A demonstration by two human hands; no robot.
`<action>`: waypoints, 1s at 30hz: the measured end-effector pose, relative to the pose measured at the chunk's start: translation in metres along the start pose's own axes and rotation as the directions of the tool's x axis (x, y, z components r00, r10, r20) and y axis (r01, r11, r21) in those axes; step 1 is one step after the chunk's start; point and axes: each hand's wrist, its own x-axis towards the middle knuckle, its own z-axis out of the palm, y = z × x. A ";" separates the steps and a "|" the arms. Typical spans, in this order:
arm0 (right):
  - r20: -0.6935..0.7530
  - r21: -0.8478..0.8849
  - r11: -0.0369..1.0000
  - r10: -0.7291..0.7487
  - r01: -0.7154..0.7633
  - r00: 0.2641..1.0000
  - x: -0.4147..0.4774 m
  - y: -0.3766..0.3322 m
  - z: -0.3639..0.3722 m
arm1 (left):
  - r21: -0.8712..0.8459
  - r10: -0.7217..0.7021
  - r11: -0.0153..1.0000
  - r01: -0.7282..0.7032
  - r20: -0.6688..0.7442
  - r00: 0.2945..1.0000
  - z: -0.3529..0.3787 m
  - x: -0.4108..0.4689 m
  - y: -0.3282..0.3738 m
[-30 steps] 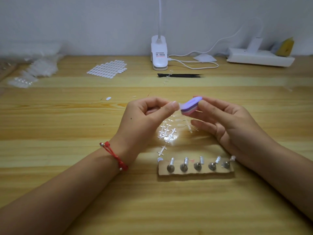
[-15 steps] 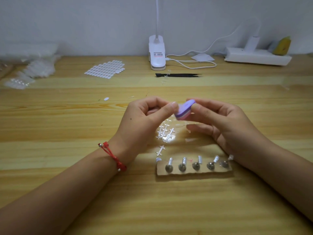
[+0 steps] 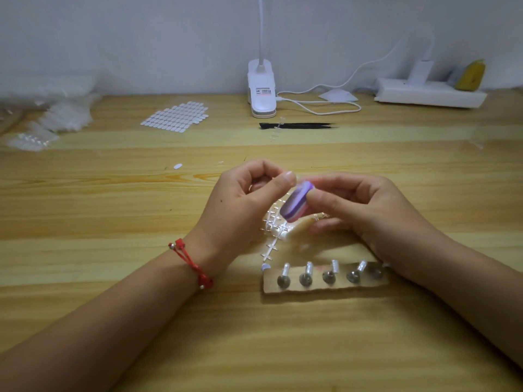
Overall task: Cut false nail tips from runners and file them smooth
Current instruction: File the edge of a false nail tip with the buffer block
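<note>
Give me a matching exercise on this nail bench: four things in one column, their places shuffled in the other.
Things
1. purple filing block
2. black tool
3. cardboard strip
4. red cord bracelet

Places
A. round the left wrist
B. on the table, just in front of the white lamp base
C. gripped by the right hand
D. nearest the person, studded with metal pegs

Pairs: 1-C, 2-B, 3-D, 4-A

One file (image 3: 295,203), one cardboard strip (image 3: 339,287), perhaps five pegs (image 3: 283,280).
</note>
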 end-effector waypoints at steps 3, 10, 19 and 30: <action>-0.050 0.100 0.995 0.007 -0.002 0.999 0.002 -0.001 -0.002 | 0.020 0.008 1.000 -0.009 0.019 1.000 0.000 0.000 0.001; 0.002 0.056 0.998 0.008 -0.008 1.000 0.002 0.000 -0.003 | 0.026 0.025 0.999 -0.026 0.035 0.999 0.000 -0.001 0.001; -0.016 0.071 0.997 0.016 -0.015 1.000 0.003 0.002 -0.005 | 0.079 0.056 0.995 -0.063 0.091 0.994 0.001 -0.002 0.001; 0.057 0.084 0.996 0.021 -0.026 0.998 0.004 0.003 -0.009 | 0.084 0.066 0.994 -0.071 0.062 0.996 0.000 -0.003 0.001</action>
